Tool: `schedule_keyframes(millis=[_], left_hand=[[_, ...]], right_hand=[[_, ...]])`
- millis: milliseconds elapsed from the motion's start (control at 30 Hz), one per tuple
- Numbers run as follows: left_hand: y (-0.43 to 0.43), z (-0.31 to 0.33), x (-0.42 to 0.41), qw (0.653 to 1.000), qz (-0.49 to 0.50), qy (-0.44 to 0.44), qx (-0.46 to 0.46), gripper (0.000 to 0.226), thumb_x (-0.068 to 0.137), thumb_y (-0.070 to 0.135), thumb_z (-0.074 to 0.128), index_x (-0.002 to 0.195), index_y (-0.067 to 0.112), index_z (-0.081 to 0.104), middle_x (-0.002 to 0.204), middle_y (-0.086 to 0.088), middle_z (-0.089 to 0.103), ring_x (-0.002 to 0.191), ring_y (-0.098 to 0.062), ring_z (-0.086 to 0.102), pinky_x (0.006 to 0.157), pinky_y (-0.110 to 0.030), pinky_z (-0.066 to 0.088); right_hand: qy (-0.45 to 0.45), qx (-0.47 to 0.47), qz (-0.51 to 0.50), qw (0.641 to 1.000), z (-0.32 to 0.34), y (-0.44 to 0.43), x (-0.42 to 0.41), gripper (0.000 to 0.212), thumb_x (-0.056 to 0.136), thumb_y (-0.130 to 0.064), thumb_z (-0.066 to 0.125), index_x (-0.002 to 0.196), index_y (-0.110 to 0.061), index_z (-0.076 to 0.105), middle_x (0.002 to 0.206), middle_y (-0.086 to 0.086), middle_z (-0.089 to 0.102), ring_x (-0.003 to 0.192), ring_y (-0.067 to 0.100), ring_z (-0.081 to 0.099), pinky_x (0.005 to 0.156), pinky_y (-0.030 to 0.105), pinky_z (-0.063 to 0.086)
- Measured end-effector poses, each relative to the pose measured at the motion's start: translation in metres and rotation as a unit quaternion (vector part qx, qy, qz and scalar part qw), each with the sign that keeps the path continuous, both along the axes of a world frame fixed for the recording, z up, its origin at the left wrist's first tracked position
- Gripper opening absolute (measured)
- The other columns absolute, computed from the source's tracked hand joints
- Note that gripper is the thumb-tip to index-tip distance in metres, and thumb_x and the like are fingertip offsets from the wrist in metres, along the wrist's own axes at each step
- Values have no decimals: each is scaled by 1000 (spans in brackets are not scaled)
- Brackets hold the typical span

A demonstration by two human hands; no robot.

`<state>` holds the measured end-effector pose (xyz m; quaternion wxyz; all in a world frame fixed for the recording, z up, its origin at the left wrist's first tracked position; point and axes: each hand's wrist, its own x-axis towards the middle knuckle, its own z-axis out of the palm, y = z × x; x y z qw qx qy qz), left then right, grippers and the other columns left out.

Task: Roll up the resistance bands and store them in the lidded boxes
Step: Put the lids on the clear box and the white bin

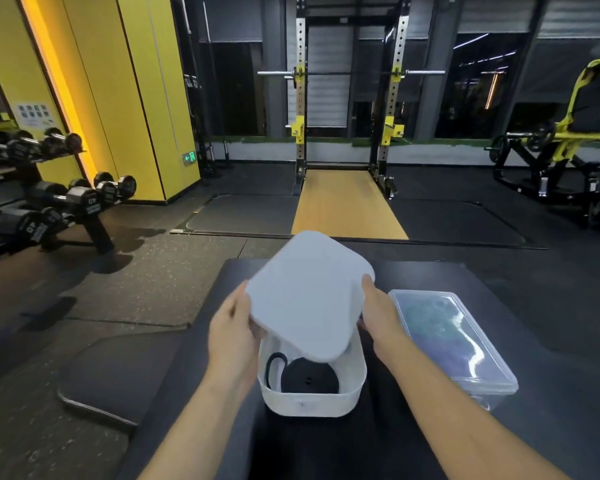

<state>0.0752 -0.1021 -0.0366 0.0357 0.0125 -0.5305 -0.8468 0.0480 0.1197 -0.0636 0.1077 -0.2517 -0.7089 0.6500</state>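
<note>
Gym floor, dark rubber matting; black counter [520,317] in the foreground. Landmark: white box [312,401], open-topped, standing on the counter.

- Inside the white box: black resistance band [309,377], rolled into a coil, with a loose loop on its left side.
- Above the white box's far half: white lid [309,292], tilted, far edge raised. Contact between the lid and the box rim cannot be determined.
- Left grip [231,327] holds the lid's left edge, thumb on top.
- Right grip [378,310] holds the lid's right edge, thumb on the rim.
- Right of the white box, just beside it: clear lidded box [454,344], closed, dark contents.
- Far beyond the white box: squat rack [347,98]. Far left: dumbbell rack [66,202].
</note>
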Motion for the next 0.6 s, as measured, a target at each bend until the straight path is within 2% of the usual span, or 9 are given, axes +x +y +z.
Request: schedule_keyframes(millis=[67, 133, 267, 333, 400, 467, 533, 600], left_hand=[[3, -7, 15, 998, -38, 1, -41, 28, 110, 17, 47, 118, 24, 72, 118, 1, 76, 111, -17, 71, 95, -40, 56], [2, -13, 21, 995, -45, -8, -85, 26, 108, 14, 50, 117, 23, 72, 112, 3, 77, 103, -15, 74, 88, -37, 60], [-10, -28, 19, 975, -12, -28, -222, 27, 98, 9, 59, 109, 25, 77, 100, 9, 78, 91, -9, 73, 74, -25, 58], [-16, -35, 21, 957, 9, -24, -287, 20, 95, 15, 65, 103, 26, 79, 94, 15, 78, 86, -3, 70, 75, -22, 52], [-21, -41, 24, 951, 18, -28, -306, 12, 92, 22, 71, 97, 27, 80, 90, 18, 78, 88, -1, 71, 77, -24, 52], [-24, -45, 29, 948, 15, -32, -316, 8, 90, 24, 75, 93, 30, 80, 86, 17, 78, 84, -1, 72, 77, -27, 55], [-25, -49, 34, 947, 15, -40, -319, 14, 90, 23, 75, 87, 37, 77, 82, 17, 77, 74, 1, 68, 74, -29, 56], [-25, -53, 37, 947, 21, -47, -319, 15, 91, 24, 74, 88, 38, 77, 80, 18, 76, 66, 1, 64, 69, -26, 54]], right_hand=[[-12, 38, -21, 999, -1, 5, 2, 43, 104, -49, 36, 114, -13, 58, 105, 1, 63, 98, 22, 58, 79, 37, 45], [-25, 80, -36, 996, -12, 9, 2, 39, 106, -42, 38, 114, -8, 57, 98, 1, 59, 88, 21, 54, 70, 36, 40], [-67, 114, -22, 991, -35, 14, -3, 41, 105, -42, 41, 112, -6, 60, 100, 3, 62, 90, 24, 56, 74, 36, 42], [-84, 112, -1, 990, -41, 13, -5, 39, 106, -41, 43, 106, -6, 61, 99, 3, 63, 91, 24, 58, 77, 37, 45], [-84, 115, 13, 990, -45, 12, -8, 41, 105, -41, 46, 94, -4, 62, 91, 5, 64, 82, 24, 57, 73, 36, 43], [-74, 133, 15, 988, -46, 10, -11, 42, 102, -39, 50, 74, -9, 50, 75, 4, 51, 69, 22, 45, 65, 34, 35], [-70, 169, 21, 983, -42, 6, -14, 43, 101, -37, 52, 68, -15, 38, 67, 0, 42, 64, 20, 38, 61, 32, 30], [-76, 213, 26, 974, -38, 4, -16, 44, 102, -37, 52, 66, -16, 36, 64, -1, 42, 61, 18, 38, 59, 32, 30]])
